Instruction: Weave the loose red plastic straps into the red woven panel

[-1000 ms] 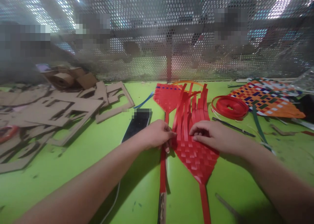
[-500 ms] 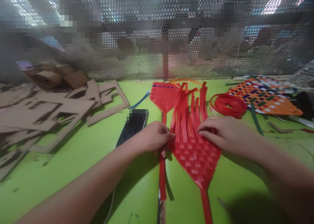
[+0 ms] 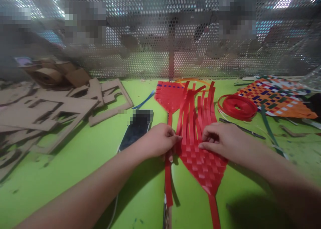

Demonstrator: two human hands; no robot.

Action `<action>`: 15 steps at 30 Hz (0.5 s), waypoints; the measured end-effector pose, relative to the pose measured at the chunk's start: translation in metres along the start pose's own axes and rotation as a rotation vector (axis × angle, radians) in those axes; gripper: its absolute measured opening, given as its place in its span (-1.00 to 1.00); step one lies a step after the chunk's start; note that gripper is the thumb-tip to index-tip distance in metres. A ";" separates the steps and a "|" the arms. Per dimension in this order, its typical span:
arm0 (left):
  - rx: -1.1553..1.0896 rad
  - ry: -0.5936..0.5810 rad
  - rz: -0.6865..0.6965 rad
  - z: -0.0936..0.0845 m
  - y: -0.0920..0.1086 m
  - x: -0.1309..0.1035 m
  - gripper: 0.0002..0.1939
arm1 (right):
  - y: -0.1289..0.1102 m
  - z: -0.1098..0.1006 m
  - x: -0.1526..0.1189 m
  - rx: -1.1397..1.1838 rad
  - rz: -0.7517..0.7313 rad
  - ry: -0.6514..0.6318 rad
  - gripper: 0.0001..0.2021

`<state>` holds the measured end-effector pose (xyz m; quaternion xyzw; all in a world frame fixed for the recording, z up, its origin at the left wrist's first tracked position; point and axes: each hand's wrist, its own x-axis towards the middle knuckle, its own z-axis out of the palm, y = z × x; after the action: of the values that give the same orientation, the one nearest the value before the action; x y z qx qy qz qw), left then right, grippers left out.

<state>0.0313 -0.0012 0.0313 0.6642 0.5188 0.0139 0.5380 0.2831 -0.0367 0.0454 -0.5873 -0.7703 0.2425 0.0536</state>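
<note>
A red woven strip piece (image 3: 200, 163) lies on the green table, its lower part plaited to a point and its loose strips (image 3: 192, 118) fanned out at the top. My left hand (image 3: 165, 140) pinches its left edge, thumb and forefinger together, above a hanging red strip (image 3: 168, 185). Over the right side of the weave is my right hand (image 3: 218, 137), fingers curled and thumb tip down on the top row, among the strips. What lies under its fingers is partly hidden. Behind the loose strips rests a second red woven piece (image 3: 167, 97) with a blue-dashed top edge.
Cut cardboard pieces (image 3: 72, 108) are heaped at the left. A phone (image 3: 135, 130) with a white cable lies beside my left forearm. To the right are a red strip coil (image 3: 237, 107), a dark thin stick (image 3: 242, 128) and a multicoloured woven sheet (image 3: 271, 98). A perforated metal screen (image 3: 147, 55) stands behind.
My right hand has shifted slightly left and down along the weave, its fingers more curled. The left hand keeps its grip at the edge. The dark stick has come into sight.
</note>
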 end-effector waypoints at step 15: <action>0.043 0.105 0.019 0.003 -0.001 -0.004 -0.59 | 0.004 -0.004 0.003 0.005 -0.033 -0.061 -0.82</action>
<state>0.0306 -0.0066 0.0319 0.6787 0.5403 0.0427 0.4956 0.2869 -0.0325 0.0463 -0.5666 -0.7806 0.2613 0.0357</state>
